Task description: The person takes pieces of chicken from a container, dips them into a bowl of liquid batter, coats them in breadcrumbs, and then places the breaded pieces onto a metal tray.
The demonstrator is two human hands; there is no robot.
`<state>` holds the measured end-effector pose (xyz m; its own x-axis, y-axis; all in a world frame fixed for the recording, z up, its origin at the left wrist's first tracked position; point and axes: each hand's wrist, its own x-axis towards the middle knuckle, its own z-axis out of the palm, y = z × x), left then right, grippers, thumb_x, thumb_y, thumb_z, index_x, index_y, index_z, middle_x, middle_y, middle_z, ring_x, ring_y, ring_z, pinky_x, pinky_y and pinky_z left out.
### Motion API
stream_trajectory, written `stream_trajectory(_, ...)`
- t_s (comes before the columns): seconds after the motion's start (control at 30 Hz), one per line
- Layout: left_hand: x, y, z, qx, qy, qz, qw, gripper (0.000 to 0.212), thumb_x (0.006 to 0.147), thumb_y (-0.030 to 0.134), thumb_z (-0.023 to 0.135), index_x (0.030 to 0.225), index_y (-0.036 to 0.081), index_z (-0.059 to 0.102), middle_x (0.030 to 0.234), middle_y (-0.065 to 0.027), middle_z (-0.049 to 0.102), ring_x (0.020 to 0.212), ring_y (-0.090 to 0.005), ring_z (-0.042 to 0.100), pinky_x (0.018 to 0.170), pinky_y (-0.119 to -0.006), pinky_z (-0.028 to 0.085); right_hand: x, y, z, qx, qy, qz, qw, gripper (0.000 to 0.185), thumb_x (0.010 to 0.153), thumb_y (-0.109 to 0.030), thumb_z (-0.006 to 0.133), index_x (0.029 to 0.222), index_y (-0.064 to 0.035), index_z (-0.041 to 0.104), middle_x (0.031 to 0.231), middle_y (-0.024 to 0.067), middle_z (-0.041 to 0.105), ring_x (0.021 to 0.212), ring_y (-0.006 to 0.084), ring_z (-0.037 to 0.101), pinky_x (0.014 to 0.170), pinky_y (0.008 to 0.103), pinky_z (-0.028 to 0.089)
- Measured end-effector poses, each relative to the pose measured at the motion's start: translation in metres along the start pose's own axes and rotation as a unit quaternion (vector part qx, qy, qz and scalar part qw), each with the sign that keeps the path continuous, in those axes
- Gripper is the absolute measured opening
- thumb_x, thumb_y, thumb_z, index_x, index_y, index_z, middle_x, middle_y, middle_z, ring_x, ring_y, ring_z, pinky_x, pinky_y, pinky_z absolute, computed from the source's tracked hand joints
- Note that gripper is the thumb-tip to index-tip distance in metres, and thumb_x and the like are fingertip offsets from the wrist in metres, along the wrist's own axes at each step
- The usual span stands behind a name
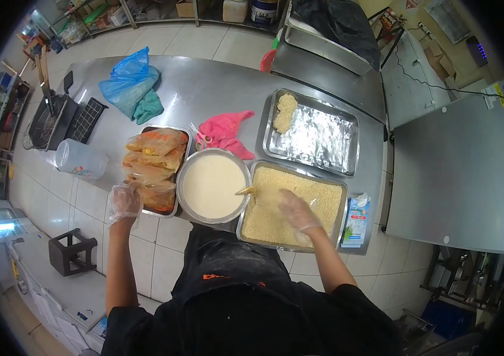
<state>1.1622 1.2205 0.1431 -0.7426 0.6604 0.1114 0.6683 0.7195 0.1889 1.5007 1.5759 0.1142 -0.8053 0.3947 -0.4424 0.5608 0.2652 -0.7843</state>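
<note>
My left hand (125,201), in a clear plastic glove, is at the left edge of a metal tray of plastic bags (156,151) with orange-brown food inside; whether it grips a bag cannot be told. My gloved right hand (298,211), slightly blurred, is over the breadcrumbs (274,222) in a metal tray, fingers pointing left. Between the hands stands a round metal bowl of pale batter (212,184). A gold-coloured utensil handle (245,191) crosses its right rim. Crumb-coated pieces (285,113) lie at the left of another metal tray (354,147).
On the steel table (181,84) are a blue plastic bag (129,82), a pink cloth (225,133), scissors (199,137), a clear plastic container (81,159) and a carton-like package (355,222). A fryer-like metal container (52,120) stands at the far left. A dark stool (72,252) is on the floor.
</note>
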Motion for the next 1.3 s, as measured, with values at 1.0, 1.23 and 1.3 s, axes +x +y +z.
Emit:
stream_trajectory(1.0, 0.052, 0.002, 0.032, 0.167, -0.381, 0.056, 0.907, 0.047, 0.090, 0.046, 0.053, 0.108, 0.005, 0.068, 0.106, -0.0208, 0.068, 0.099, -0.0395, 0.065, 0.087, -0.047, 0.051, 0.079, 0.015, -0.016, -0.215, -0.291, 0.022, 0.932, 0.086, 0.070, -0.048, 0.080, 0.135, 0.0019, 0.052, 0.127, 0.0218, 0.062, 0.119, 0.0328, 0.059, 0.103, 0.0379, 0.045)
stream_trajectory(1.23, 0.041, -0.014, 0.058, 0.185, -0.315, 0.073, 0.928, 0.056, 0.083, 0.051, 0.062, 0.118, 0.006, 0.063, 0.110, -0.0206, 0.066, 0.106, -0.0390, 0.061, 0.093, -0.047, 0.048, 0.065, 0.059, 0.010, -0.255, -0.232, -0.051, 0.937, 0.073, 0.069, -0.038, 0.077, 0.127, 0.0008, 0.058, 0.104, 0.0222, 0.070, 0.095, 0.0323, 0.068, 0.082, 0.0435, 0.051)
stream_trajectory(1.3, 0.036, -0.019, 0.066, 0.184, -0.288, 0.092, 0.935, 0.065, 0.084, 0.067, 0.051, 0.110, 0.011, 0.071, 0.104, -0.0181, 0.069, 0.102, -0.0363, 0.065, 0.093, -0.043, 0.050, 0.043, 0.030, -0.004, -0.252, -0.167, -0.100, 0.948, 0.068, 0.070, -0.036, 0.076, 0.125, 0.0004, 0.059, 0.102, 0.0208, 0.070, 0.093, 0.0330, 0.068, 0.079, 0.0441, 0.052)
